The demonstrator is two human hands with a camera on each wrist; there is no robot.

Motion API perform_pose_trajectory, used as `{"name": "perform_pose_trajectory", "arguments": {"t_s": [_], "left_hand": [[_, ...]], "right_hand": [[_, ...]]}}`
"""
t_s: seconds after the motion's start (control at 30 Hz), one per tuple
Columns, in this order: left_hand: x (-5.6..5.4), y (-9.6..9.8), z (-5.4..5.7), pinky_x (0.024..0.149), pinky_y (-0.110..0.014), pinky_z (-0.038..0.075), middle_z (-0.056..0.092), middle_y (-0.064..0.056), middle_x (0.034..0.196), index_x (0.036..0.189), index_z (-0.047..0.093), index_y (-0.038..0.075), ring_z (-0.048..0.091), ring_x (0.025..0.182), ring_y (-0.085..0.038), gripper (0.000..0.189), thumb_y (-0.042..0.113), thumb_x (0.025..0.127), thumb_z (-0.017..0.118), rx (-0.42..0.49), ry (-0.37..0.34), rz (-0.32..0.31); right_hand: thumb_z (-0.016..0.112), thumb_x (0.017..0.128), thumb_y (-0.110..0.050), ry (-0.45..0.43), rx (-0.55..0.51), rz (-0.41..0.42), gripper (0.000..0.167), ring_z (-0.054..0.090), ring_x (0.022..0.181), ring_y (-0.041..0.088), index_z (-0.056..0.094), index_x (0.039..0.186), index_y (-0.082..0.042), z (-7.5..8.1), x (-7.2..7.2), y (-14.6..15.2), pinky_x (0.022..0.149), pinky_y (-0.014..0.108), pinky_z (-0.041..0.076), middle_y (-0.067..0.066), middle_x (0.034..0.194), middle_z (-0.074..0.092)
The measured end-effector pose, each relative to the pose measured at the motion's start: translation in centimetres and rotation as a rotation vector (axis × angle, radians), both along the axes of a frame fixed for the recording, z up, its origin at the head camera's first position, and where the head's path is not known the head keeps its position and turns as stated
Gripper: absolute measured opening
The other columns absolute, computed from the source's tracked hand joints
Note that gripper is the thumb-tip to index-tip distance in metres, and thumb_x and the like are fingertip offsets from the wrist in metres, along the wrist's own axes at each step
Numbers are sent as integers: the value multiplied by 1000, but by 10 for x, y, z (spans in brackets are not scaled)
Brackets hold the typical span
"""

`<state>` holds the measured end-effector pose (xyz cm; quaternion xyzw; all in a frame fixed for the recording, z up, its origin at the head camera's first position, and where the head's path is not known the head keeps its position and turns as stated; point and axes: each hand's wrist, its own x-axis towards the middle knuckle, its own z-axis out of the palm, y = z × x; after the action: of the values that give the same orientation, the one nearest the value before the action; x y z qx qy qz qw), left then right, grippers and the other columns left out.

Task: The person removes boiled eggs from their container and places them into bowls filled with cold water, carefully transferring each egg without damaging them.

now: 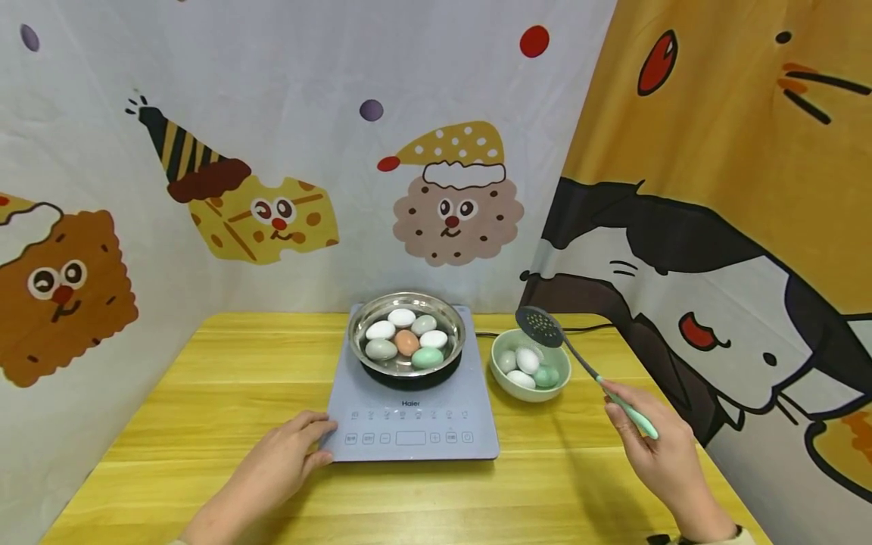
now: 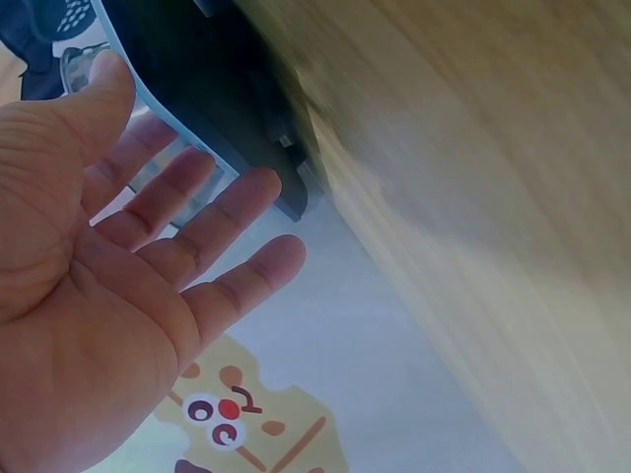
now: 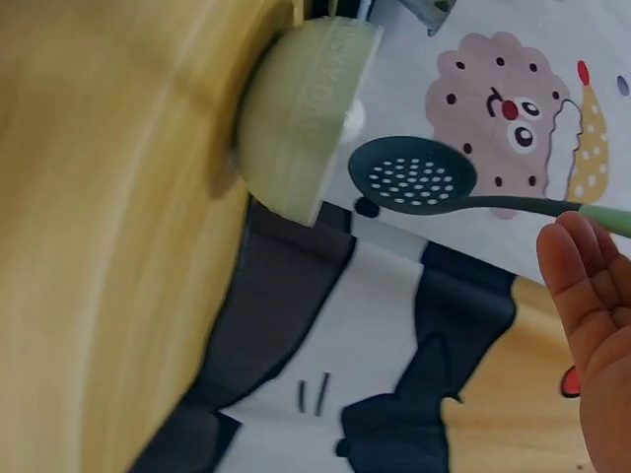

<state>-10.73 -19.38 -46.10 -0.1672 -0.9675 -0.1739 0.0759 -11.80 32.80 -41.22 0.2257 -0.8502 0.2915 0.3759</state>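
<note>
My right hand (image 1: 657, 435) grips the light green handle of a slotted spoon (image 1: 541, 327), whose dark perforated head hangs over the far rim of a pale green bowl (image 1: 524, 393). White and greenish eggs (image 1: 527, 359) lie in that bowl. In the right wrist view the spoon head (image 3: 412, 175) appears with nothing on it. My left hand (image 1: 282, 454) touches the left front edge of a grey induction cooktop (image 1: 409, 424), its fingers loosely extended. On the cooktop stands a shiny steel pan (image 1: 359, 341) holding several white, grey-green and brown eggs (image 1: 407, 343).
A wooden table (image 1: 225, 386) bears everything. Cartoon-printed curtains (image 1: 286, 280) stand along its back and sides. A black cord (image 1: 589, 328) runs behind the bowl toward the right. The bowl sits close to the cooktop's right side.
</note>
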Motion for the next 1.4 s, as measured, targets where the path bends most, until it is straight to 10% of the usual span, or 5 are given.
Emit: {"name": "perform_pose_trajectory", "arguments": {"t_s": [0.47,0.63,0.87,1.17,1.4], "left_hand": [[1,1,1,101,-54,62,72,-8,134,132,74,9,74,117,-33,45,27,92,84,-15,14,-9],[2,3,0,103,-54,61,72,-7,136,133,73,10,73,119,-32,45,28,93,83,-11,-15,-1],[2,1,2,103,-55,61,72,-10,135,132,74,9,73,118,-33,45,27,92,84,0,-1,2],[3,1,4,103,-56,61,72,-9,134,131,74,9,73,117,-34,45,27,92,84,1,-7,9],[2,1,4,115,-76,43,73,-7,137,130,75,14,71,125,-32,45,31,90,85,-42,15,22]], "right_hand": [[69,105,-15,94,1,445,29,75,106,6,74,126,4,53,-19,-72,92,9,57,7,118,80],[60,109,-36,71,218,448,36,76,107,17,76,126,-9,61,-33,-92,106,10,52,4,120,80],[78,97,-9,-37,327,465,30,76,107,19,75,127,-12,72,-38,-97,103,12,54,-2,122,79],[66,101,5,-336,90,589,33,72,99,8,73,130,-11,70,-48,-103,85,20,62,-1,112,79],[52,112,-9,-505,-202,517,25,77,97,16,73,127,-9,59,-55,-112,90,25,65,8,107,79]]}}
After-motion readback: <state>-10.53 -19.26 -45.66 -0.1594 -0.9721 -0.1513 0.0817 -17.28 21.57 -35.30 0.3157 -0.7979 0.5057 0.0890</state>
